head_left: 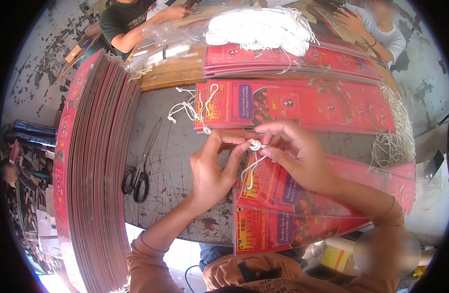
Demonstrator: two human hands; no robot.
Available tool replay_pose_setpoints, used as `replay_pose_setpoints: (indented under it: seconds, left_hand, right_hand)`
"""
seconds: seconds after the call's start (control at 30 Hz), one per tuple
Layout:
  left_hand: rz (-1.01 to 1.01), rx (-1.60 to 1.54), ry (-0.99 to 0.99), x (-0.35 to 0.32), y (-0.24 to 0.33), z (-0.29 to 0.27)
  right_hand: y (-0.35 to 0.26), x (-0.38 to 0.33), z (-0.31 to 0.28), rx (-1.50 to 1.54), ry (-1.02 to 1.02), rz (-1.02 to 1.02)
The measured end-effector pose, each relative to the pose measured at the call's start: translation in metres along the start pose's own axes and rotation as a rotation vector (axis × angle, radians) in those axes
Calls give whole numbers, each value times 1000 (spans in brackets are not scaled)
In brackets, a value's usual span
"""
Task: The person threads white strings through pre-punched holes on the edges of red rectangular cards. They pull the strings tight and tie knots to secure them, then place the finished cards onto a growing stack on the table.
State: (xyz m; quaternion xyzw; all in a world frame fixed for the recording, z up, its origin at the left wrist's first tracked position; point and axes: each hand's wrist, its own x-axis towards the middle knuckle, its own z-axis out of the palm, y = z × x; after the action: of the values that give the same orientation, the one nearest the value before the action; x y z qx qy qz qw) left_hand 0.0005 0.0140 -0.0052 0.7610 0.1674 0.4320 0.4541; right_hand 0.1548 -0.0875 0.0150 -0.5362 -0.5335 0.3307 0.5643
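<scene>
A knotted white cord (254,145) is pinched between the fingertips of my left hand (212,166) and my right hand (300,154). One loose tail of the cord hangs below the knot. Under my hands lies a red printed plastic-covered panel (327,188), slanting to the right; my right forearm crosses it. Another red panel (263,229) lies partly beneath it, with small eyelets along its left end. Just beyond my hands rests a red panel stack (327,105) with white cord loops (187,105) at its left end.
A tall stack of red panels (95,166) stands at the left. Black-handled scissors (136,183) lie beside it. A white cord bundle (258,29) sits on more panels (293,61) at the back. Cut cords (398,127) hang at the right. Two people (129,24) work across the table.
</scene>
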Motion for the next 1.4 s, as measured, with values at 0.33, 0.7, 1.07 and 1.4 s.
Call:
replay_pose_setpoints:
  seconds: [0.33, 0.7, 1.07, 1.4]
  left_hand:
    - [-120, -148, -73, 5, 1, -7]
    - [-131, -209, -135, 7, -3, -12]
    - [-41, -51, -263, 7, -2, -4]
    - [-69, 0, -322, 9, 4, -16]
  right_hand:
    - [6, 0, 1, -86, 46, -70]
    - [5, 0, 2, -80, 53, -73]
    - [6, -2, 4, -112, -2, -97]
    - [-2, -2, 4, -198, -54, -112]
